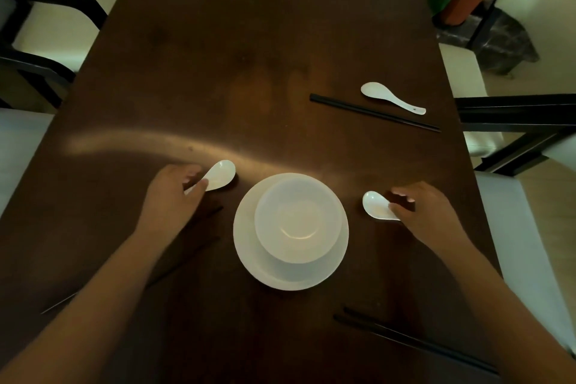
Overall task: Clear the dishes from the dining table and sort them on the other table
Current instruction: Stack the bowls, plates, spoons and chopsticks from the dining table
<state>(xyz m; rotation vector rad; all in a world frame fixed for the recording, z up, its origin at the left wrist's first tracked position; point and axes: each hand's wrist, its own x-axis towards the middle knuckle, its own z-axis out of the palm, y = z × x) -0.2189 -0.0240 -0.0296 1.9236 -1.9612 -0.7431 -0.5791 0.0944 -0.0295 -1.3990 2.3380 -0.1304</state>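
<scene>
The left hand's (pixel 174 193) grip pinches the handle of the left spoon (pixel 219 175); the bowl (pixel 296 221) sits on its plate (pixel 249 254) mid-bench; the right hand (pixel 420 212) likewise grips the right spoon (pixel 375 204). Spoon gathering looks underway; next, lift both clear.

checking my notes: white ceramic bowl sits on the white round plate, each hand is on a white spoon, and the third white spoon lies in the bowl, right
Not quite. In the head view the third white spoon lies on the dark wooden table beside black chopsticks, not in the white ceramic bowl. The rest holds.
</scene>
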